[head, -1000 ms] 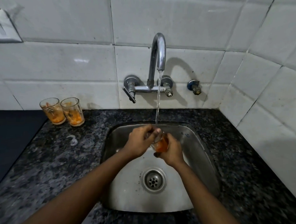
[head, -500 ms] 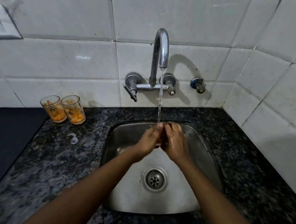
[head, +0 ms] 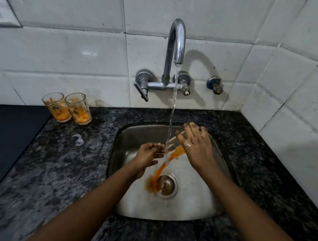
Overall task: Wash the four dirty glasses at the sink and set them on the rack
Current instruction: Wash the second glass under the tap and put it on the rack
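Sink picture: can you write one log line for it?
right hand: tipping glass | orange liquid: pouring toward drain | tap: running | left hand: empty

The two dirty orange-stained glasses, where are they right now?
The two orange-stained glasses stand side by side on the dark granite counter, left of the steel sink, against the tiled wall.

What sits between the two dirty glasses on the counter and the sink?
Head view: only bare wet granite counter separates the two dirty glasses from the sink; a small foam blob lies nearby.

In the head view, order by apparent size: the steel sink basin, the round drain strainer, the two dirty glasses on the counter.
1. Steel sink basin
2. Round drain strainer
3. Left dirty glass and right dirty glass, alike; farther away, so unsure against the strainer.
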